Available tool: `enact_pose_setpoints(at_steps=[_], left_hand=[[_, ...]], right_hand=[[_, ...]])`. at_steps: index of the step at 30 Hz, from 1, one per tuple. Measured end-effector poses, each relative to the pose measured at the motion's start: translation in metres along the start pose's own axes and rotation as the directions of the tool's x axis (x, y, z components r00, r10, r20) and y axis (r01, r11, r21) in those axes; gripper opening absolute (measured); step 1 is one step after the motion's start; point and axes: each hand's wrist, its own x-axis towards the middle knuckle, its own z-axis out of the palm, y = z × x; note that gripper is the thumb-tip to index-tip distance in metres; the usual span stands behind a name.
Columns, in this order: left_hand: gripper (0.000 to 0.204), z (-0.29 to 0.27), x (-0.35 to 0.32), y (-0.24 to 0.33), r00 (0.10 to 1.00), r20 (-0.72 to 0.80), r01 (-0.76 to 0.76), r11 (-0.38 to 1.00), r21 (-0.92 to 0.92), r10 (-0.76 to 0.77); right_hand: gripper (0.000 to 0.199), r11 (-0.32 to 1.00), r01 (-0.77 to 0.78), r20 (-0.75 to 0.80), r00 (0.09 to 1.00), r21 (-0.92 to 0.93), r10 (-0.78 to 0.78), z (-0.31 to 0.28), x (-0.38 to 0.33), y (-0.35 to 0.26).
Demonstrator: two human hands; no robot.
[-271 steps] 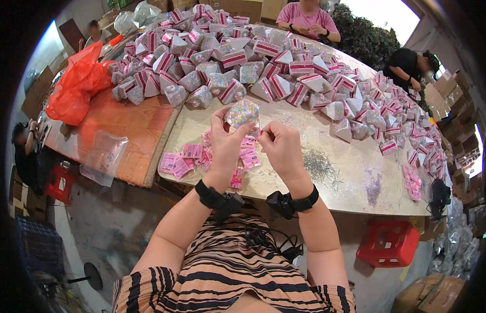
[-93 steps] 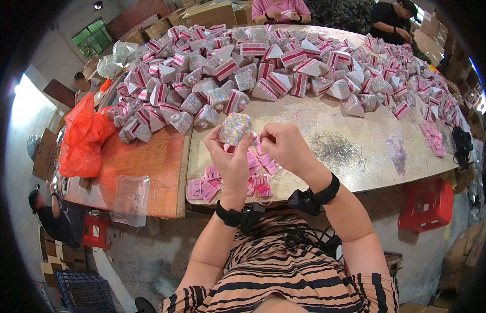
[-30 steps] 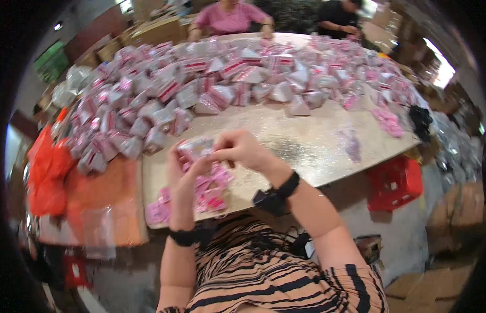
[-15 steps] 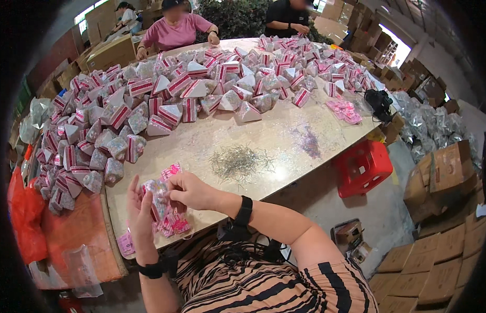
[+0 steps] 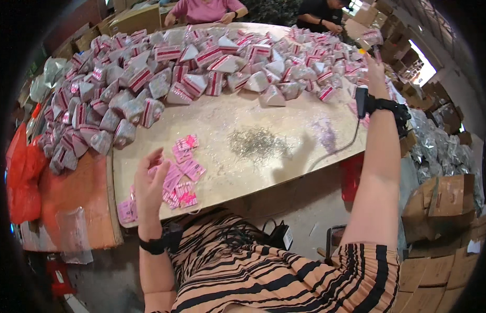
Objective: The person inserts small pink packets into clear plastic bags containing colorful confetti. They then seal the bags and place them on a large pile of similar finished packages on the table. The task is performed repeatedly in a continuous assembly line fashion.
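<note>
Drooping near left: clear bag (image 5: 75,237); red bag (image 5: 22,175) farther, contents hidden. Left hand (image 5: 151,182) fingers parted, empty of its earlier wedge, above pink cards (image 5: 172,177). Right hand (image 5: 376,73) now stretched far right, wrapped wedge (image 5: 371,37) at fingertips; grip unclear.

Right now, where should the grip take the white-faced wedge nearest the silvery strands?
Probably pinch the white-faced wedge across its sides, coming from the near side: its triangular face narrows upward, and it fronts the pile, other wedges crowding behind.
</note>
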Motion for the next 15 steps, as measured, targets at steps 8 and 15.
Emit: enact_pose_setpoints(at_steps=[8, 15], left_hand=[[0.034, 0.013, -0.014, 0.009, 0.982, 0.138, -0.167, 0.928, 0.334, 0.128], [0.034, 0.009, -0.015, -0.007, 0.978, 0.143, -0.193, 0.922, 0.337, 0.152]], right_hand=[[0.012, 0.959, 0.268, 0.488, 0.827, 0.097, -0.28, 0.041, -0.239, -0.051], [0.022, 0.836, 0.538, 0.427, 0.785, -0.11, -0.449, 0.01, -0.345, -0.023]])
